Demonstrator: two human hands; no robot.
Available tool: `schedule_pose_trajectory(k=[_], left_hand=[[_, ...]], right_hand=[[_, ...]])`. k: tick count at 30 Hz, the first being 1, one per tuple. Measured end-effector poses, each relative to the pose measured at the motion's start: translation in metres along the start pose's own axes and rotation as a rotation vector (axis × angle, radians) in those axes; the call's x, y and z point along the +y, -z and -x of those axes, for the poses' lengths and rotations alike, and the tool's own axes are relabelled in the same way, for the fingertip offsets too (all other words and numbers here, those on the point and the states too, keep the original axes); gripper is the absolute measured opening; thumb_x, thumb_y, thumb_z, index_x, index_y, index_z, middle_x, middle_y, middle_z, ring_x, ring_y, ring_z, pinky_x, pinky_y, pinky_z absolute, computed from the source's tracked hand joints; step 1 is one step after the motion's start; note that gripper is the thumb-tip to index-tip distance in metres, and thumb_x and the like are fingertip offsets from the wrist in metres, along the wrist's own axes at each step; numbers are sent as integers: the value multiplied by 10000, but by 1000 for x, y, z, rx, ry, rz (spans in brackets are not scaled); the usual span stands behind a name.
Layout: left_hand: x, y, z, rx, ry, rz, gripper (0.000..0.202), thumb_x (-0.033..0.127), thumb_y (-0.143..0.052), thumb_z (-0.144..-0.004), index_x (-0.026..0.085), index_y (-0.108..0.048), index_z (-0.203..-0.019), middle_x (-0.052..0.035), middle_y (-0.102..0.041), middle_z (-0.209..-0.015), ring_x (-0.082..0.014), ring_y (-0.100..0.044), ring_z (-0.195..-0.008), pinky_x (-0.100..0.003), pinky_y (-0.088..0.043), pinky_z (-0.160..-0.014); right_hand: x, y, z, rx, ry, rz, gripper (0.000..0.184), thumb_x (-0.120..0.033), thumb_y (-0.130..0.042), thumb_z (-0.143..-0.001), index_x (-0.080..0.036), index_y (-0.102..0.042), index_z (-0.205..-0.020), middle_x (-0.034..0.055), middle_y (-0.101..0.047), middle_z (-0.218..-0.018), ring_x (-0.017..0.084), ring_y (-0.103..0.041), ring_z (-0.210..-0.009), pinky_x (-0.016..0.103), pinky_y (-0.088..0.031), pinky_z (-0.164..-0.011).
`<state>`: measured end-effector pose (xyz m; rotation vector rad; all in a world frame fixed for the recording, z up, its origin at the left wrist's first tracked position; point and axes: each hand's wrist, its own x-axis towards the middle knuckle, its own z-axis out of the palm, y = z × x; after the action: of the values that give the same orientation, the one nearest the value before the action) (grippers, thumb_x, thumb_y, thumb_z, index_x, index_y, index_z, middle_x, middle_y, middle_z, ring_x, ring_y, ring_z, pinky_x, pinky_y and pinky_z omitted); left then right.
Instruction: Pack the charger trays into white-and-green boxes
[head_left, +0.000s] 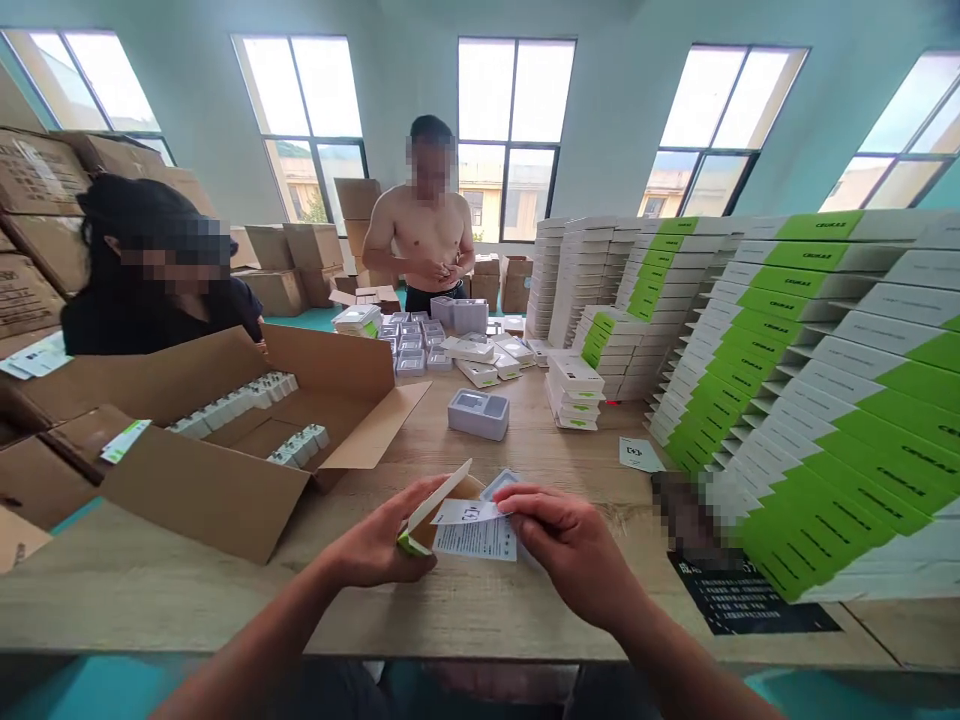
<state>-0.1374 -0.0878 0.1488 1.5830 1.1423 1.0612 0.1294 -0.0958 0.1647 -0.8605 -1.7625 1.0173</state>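
Observation:
My left hand [384, 532] is closed round a small white and green box [417, 530], tilted with its open end facing right. My right hand [576, 548] pinches a folded white leaflet [466, 513] at the box's mouth. A printed sheet [486, 542] hangs just below that leaflet; whether the same fingers hold it is unclear. Partly hidden behind my right fingers is a clear plastic tray [498, 484]. Beyond my hands, a grey plastic tray [478, 414] stands on the table. A white card [639, 454] lies to the right.
An open carton [217, 500] with rows of white chargers [238, 402] occupies the left. Tall stacks of white and green boxes [757, 400] line the right, beside a black printed sheet [750, 598]. Farther back are more trays [411, 345] and loose boxes [478, 372]. Two people are across the table.

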Motion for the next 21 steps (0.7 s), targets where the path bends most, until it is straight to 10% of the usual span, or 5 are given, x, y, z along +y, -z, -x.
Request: schedule_pose_trajectory(k=[5, 21], left_hand=[[-13, 11, 5, -215, -201, -257, 856, 94, -753, -658, 277, -571, -1473, -93, -618, -1478, -349, -582, -1350, -487, -427, -1171], [-20, 24, -3, -337, -322, -384, 1076, 190, -814, -616, 282, -336, -1576, -133, -426, -1603, -406, -386, -1487, -585, -323, -1228]], right_hand=[[1, -18, 5, 44, 64, 281, 252, -292, -575, -988, -244, -804, -1082, 87, -742, -1207, 221, -724, -1079, 348, -608, -942], [-9, -48, 15, 0, 422, 729, 434, -238, -668, -942, -290, -609, -1369, 104, -302, -1616, 374, -279, -1485, 611, -483, -1120]])
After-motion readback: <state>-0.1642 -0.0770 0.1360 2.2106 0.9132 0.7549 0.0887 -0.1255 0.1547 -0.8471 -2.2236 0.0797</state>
